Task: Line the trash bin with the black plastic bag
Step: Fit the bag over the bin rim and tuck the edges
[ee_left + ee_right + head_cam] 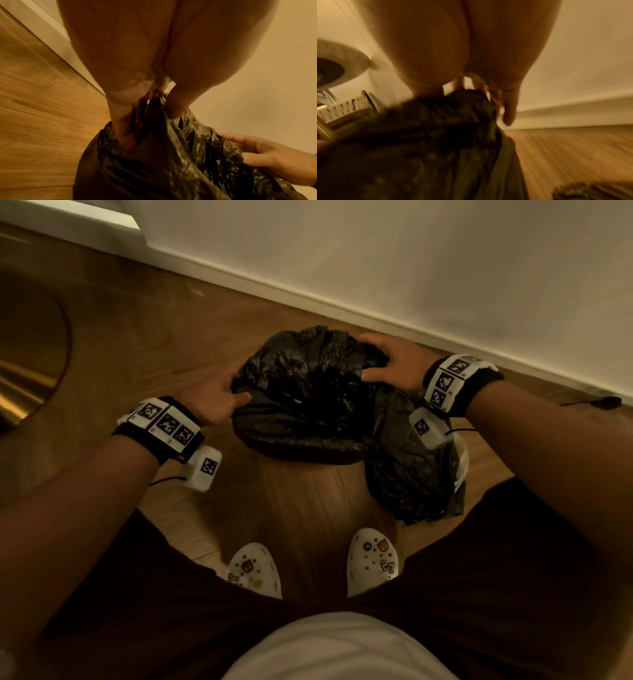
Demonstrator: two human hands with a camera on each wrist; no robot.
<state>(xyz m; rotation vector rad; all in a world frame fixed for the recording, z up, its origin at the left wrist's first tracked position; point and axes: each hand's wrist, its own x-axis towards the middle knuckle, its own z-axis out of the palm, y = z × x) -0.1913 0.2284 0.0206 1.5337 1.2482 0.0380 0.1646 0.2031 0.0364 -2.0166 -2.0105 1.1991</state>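
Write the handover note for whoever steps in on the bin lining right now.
Left hand: fingers pinch the black plastic bag at its left edge.
Right hand: fingers curl over the bag's far right edge.
The bag is bunched over the trash bin, which stands on the wooden floor by the wall; plastic hides nearly all of the bin.
A second filled black bag sits on the floor to the right.
Done: bag opened and draped over the top.
Left: probably push the bag down inside and fold its edge evenly round the rim.
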